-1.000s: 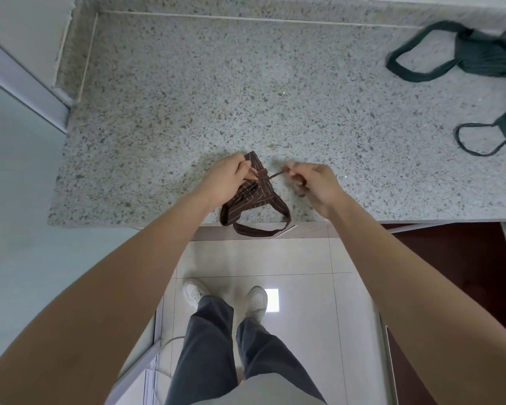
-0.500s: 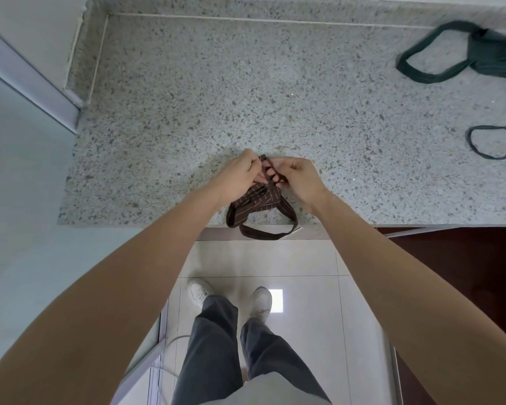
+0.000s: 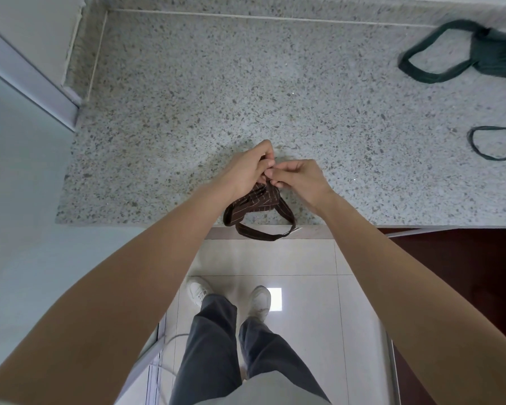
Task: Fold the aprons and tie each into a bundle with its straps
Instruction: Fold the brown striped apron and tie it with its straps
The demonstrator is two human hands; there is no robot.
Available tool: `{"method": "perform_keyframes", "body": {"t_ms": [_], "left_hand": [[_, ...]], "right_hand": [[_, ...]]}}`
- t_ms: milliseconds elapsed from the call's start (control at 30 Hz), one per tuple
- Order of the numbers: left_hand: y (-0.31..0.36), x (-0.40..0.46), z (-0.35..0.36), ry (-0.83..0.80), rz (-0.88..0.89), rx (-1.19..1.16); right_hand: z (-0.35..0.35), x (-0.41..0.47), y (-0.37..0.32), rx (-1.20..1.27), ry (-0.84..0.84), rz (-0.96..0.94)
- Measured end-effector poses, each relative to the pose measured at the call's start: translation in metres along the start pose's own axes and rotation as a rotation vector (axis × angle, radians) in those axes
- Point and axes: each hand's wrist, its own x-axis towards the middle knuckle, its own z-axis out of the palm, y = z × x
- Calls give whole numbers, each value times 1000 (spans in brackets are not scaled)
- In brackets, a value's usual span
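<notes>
Speckled grey stone counter (image 3: 187, 112): wide bare stretch to my left and beyond. My left hand (image 3: 246, 168) curls over the folded brown pinstriped apron bundle (image 3: 257, 200) at the near edge; my right hand (image 3: 300, 178) pinches its strap at the knot. Loop (image 3: 260, 233) overhangs the edge. Tying nearly finished, I judge. Far right, dark green apron (image 3: 497, 57) unfolded, still to do.

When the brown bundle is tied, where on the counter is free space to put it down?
The widest bare patch of the counter lies behind the hands, between the back ledge and the brown striped apron, reaching left to the wall corner. The far right is crowded: the green apron and its strap loops lie there. The left hand and right hand take the front middle.
</notes>
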Motion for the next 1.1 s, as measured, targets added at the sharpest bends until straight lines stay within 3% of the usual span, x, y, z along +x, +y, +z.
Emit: {"method": "perform_keyframes", "body": {"t_ms": [167,300,500,733,900,1033,1100], "left_hand": [[-2,-6,4,104,-3,-126],[-7,-12,10,124,147,71],[-3,-7,13,82,141,154],[-3,-2,13,47,127,238],[-5,2,16,75,59,194],[2,7,17,39,-9,250],[7,10,17,-4,-37,317]], "right_hand": [[4,-2,2,272,145,194],[4,-3,2,453,148,325],[-5,-3,5,305,180,370],[-18,-4,-2,288,53,309],[-15,-6,-1,-274,179,30],[-10,-11,7,-473,230,-144],[-5,-17,13,-613,333,-269]]}}
